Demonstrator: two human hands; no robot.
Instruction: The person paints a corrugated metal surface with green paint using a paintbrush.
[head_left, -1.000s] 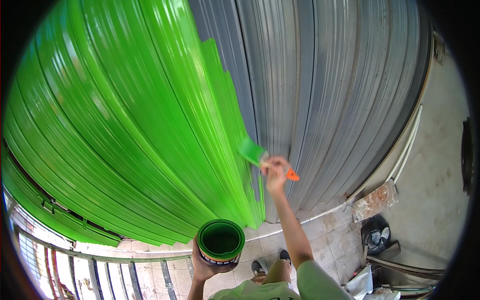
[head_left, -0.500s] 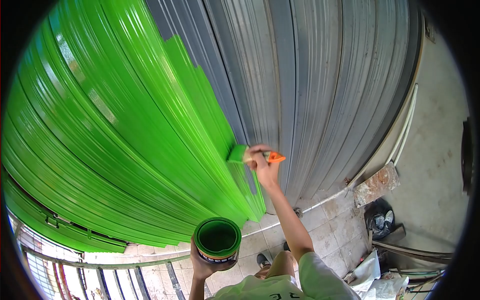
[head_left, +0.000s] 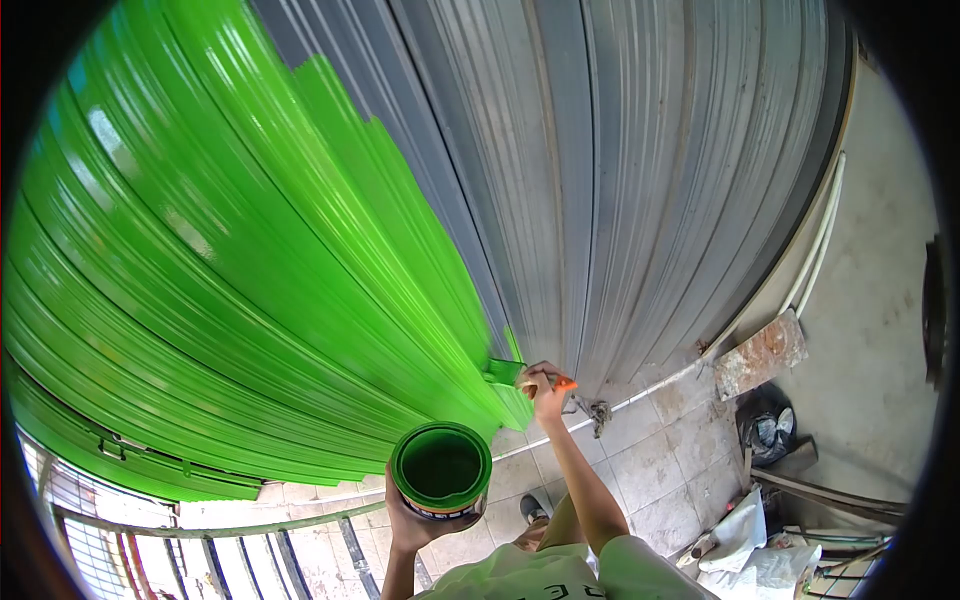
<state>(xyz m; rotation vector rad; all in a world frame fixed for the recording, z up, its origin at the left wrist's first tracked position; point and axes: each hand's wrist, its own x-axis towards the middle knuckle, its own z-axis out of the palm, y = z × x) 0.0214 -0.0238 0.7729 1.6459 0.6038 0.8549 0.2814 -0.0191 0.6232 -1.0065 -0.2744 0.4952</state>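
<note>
My right hand (head_left: 545, 388) is closed around a paintbrush (head_left: 566, 384) with an orange handle. Its green-coated bristles rest against the ribbed metal shutter (head_left: 640, 180), low down where the green paint (head_left: 300, 280) meets bare grey metal. In my left hand (head_left: 412, 522) sits an open paint can (head_left: 440, 470), gripped from its side and underneath. Green paint coats the can's rim and inner wall; its depth inside is hard to judge. Left of the brush the shutter is glossy green, while on the right it stays grey.
A metal railing (head_left: 230, 535) runs along the lower left. Against the right wall lean a stained board (head_left: 762, 355) and white pipes (head_left: 822, 235). A black bag (head_left: 768, 425) and white sheets (head_left: 745, 560) lie on the tiled floor (head_left: 640, 470).
My right hand has moved the brush down and slightly right along the paint's edge. Green now covers more of the lower grey strip. The left hand still holds the can.
</note>
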